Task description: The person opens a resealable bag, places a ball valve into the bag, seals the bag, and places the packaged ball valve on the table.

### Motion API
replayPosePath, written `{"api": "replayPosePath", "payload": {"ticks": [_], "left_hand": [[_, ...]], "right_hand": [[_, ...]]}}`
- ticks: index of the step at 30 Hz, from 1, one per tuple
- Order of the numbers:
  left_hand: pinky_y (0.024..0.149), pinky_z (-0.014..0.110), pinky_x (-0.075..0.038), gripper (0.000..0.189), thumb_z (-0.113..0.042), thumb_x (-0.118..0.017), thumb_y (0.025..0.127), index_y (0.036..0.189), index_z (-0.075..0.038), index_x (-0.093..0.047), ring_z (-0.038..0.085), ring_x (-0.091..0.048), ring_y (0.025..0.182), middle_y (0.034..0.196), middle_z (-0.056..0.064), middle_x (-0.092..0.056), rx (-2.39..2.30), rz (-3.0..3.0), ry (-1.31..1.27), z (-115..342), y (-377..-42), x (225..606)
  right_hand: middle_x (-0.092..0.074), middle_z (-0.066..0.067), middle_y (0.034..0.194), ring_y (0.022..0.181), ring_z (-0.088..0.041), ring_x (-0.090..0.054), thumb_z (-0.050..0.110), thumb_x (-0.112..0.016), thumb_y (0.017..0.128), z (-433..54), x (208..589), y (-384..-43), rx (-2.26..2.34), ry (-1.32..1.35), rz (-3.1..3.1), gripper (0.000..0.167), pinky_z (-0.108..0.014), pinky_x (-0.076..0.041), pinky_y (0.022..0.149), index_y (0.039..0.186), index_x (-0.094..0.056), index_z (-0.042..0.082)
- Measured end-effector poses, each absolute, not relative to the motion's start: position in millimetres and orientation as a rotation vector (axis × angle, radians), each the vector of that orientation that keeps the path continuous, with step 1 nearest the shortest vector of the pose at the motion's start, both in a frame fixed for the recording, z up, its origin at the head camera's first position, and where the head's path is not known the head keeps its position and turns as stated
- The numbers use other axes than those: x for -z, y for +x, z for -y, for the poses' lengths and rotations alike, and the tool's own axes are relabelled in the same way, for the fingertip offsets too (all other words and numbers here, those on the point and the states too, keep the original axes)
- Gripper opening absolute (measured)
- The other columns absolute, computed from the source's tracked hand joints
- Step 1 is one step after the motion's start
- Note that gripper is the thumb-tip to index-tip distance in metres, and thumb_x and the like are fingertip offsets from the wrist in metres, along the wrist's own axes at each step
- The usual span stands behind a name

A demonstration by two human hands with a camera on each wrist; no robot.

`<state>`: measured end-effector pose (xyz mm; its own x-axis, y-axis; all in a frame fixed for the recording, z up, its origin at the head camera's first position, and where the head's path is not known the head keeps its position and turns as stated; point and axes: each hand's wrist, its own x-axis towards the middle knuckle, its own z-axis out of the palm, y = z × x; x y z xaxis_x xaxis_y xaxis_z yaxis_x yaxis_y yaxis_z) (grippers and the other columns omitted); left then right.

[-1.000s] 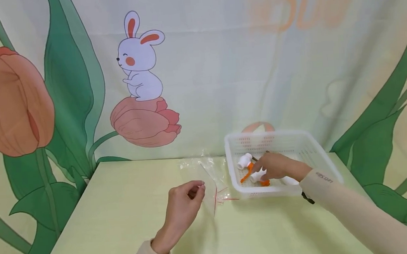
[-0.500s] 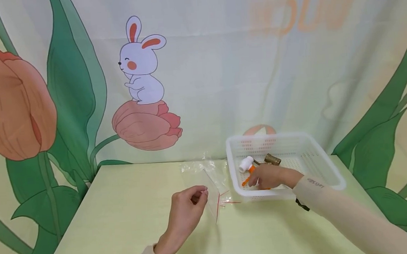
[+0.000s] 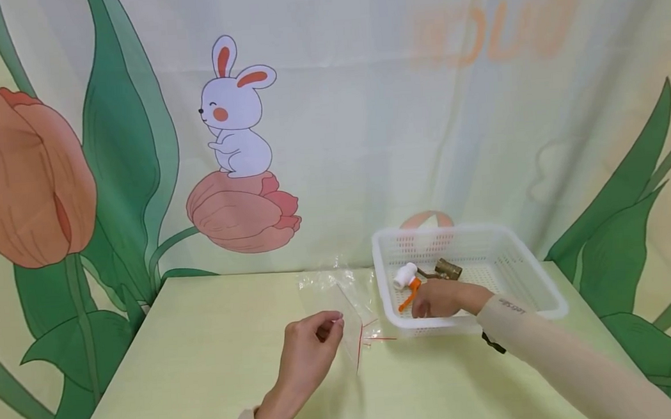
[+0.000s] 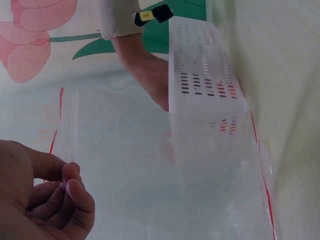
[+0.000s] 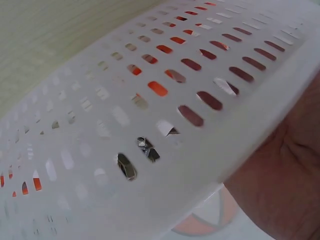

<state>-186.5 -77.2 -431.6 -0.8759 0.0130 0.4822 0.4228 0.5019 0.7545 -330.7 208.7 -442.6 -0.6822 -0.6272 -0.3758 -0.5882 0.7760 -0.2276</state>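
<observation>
My left hand [image 3: 312, 345] pinches the edge of a clear zip bag [image 4: 120, 145] between thumb and fingertips. The bag hangs upright, with a red line along its seal. Inside the white basket [image 3: 533, 281], my right hand [image 3: 441, 297] reaches down with curled fingers around a white ball valve, which the hand hides in the head view. In the right wrist view, orange and white bits and the fingers show through the slots in the basket wall [image 5: 90, 165]. Left of that hand lies another white ball valve [image 3: 405, 274] with an orange lever. Behind it sits a brass-coloured valve [image 3: 447, 268].
More clear bags [image 3: 371, 329] with red seal lines lie flat on the pale green table [image 3: 205, 345], left of the basket. A printed curtain [image 3: 331, 139] with a rabbit and tulips hangs behind the table's far edge.
My right hand has shifted slightly left and lower in the basket, covering the white valve it was touching and uncovering the brass-coloured one. The left hand keeps its pinch on the bag.
</observation>
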Motion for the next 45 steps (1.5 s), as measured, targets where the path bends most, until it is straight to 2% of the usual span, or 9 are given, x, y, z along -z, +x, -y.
{"api": "replayPosePath", "payload": {"ticks": [5,8,12,18,26,32,36,39,45], "left_hand": [[0.058,0.017,-0.050,0.009,-0.004,-0.069,0.086,0.092,-0.005,-0.077,0.000,-0.057,0.059,0.069,-0.002,-0.070,1.335,2.339,-0.357,77,-187,432],[0.057,0.017,-0.050,0.009,-0.004,-0.070,0.086,0.091,-0.005,-0.076,0.000,-0.058,0.059,0.068,-0.002,-0.070,1.326,2.333,-0.361,78,-186,433],[0.057,0.018,-0.050,0.009,-0.002,-0.070,0.086,0.090,-0.006,-0.076,0.001,-0.060,0.058,0.068,-0.002,-0.070,1.321,2.320,-0.366,79,-185,433],[0.058,0.017,-0.050,0.012,-0.001,-0.068,0.086,0.092,-0.006,-0.077,0.001,-0.060,0.060,0.070,-0.002,-0.071,1.341,2.336,-0.367,77,-185,432],[0.058,0.017,-0.050,0.010,-0.002,-0.069,0.086,0.092,-0.006,-0.076,0.001,-0.060,0.058,0.070,-0.001,-0.071,1.329,2.336,-0.364,76,-182,432],[0.057,0.017,-0.050,0.010,-0.001,-0.070,0.086,0.091,-0.006,-0.076,0.001,-0.060,0.058,0.069,-0.001,-0.071,1.306,2.338,-0.370,76,-183,432],[0.057,0.017,-0.049,0.010,-0.002,-0.069,0.085,0.091,-0.006,-0.076,0.001,-0.059,0.058,0.068,-0.002,-0.070,1.304,2.337,-0.369,76,-182,432],[0.057,0.017,-0.049,0.010,-0.001,-0.069,0.085,0.090,-0.007,-0.076,0.001,-0.059,0.058,0.068,-0.002,-0.069,1.305,2.335,-0.369,76,-182,432],[0.057,0.017,-0.049,0.008,-0.002,-0.069,0.086,0.089,-0.007,-0.076,0.001,-0.059,0.058,0.067,-0.003,-0.068,1.319,2.326,-0.365,76,-182,432]], "right_hand": [[-0.073,0.006,0.095,0.085,-0.009,-0.060,-0.001,-0.056,0.091,-209,444,-333,0.049,-0.932,-2.518,0.030,-0.027,-0.051,0.077,0.097,-0.077,0.019],[-0.072,0.007,0.095,0.084,-0.008,-0.058,0.004,-0.057,0.094,-206,445,-334,0.003,-0.939,-2.507,0.026,-0.027,-0.050,0.079,0.095,-0.077,0.020],[-0.072,0.007,0.099,0.089,-0.009,-0.060,0.007,-0.058,0.095,-204,446,-334,-0.010,-0.921,-2.477,0.022,-0.030,-0.051,0.085,0.098,-0.076,0.020],[-0.069,0.005,0.101,0.090,-0.010,-0.057,-0.003,-0.045,0.095,-202,444,-336,-0.012,-0.801,-2.386,0.036,-0.034,-0.050,0.087,0.106,-0.072,0.017],[-0.062,0.005,0.089,0.080,-0.012,-0.048,-0.009,-0.045,0.091,-201,442,-336,-0.004,-0.727,-2.362,0.038,-0.030,-0.043,0.077,0.098,-0.072,0.016],[-0.049,0.006,0.071,0.067,-0.012,-0.038,-0.011,-0.045,0.090,-203,444,-339,0.023,-0.734,-2.373,0.038,-0.028,-0.033,0.063,0.082,-0.070,0.016],[-0.058,0.009,0.078,0.070,-0.009,-0.043,-0.006,-0.048,0.090,-207,444,-338,0.028,-0.804,-2.429,0.036,-0.025,-0.037,0.065,0.085,-0.072,0.020],[-0.063,0.008,0.084,0.074,-0.010,-0.047,-0.002,-0.055,0.089,-211,438,-337,0.029,-0.874,-2.490,0.026,-0.026,-0.040,0.068,0.087,-0.071,0.018],[-0.060,0.008,0.075,0.065,-0.007,-0.046,0.010,-0.070,0.089,-218,428,-333,0.053,-0.992,-2.686,0.006,-0.023,-0.039,0.063,0.085,-0.069,0.015]]}}
